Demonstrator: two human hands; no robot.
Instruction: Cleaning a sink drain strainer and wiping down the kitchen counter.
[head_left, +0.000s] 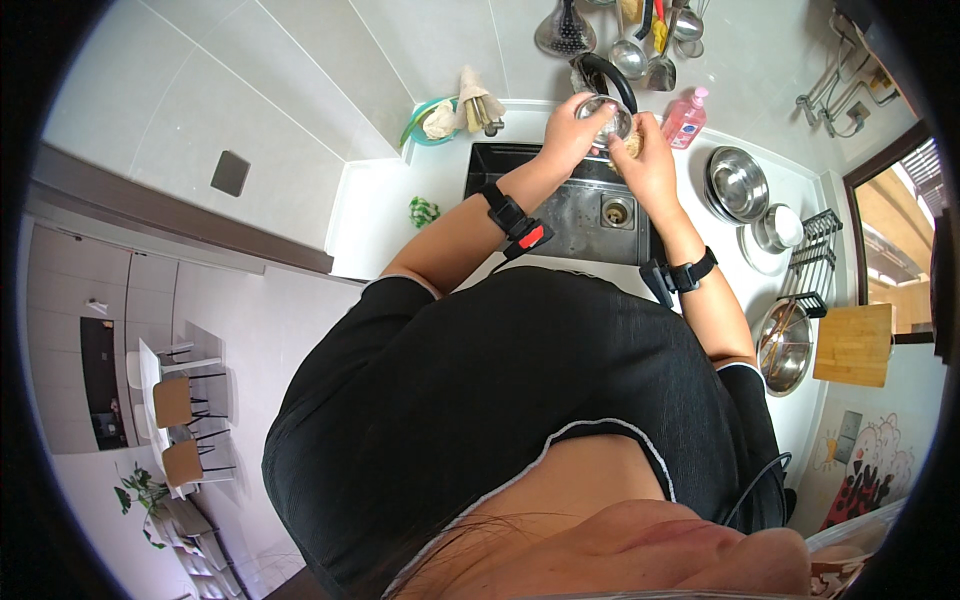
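Above the far side of the black sink (555, 225), my left hand (568, 133) grips a small, shiny, round bowl (602, 114), clear or metal, its thumb over the rim. My right hand (649, 166) is at the bowl's right side with a tan scrubbing pad (634, 144) in its fingers, partly hidden by them. Its thumb reaches to the bowl's lower edge. Just behind both hands curves the black faucet (616, 79). The sink's drain (616, 213) shows below my right hand.
A pink soap bottle (684, 120), stacked steel bowls (739, 184) and a black rack (814, 255) stand to the right. Ladles and other utensils (628, 58) hang behind the faucet. At left are a teal bowl (435, 122) and a green-white scrubber (424, 212).
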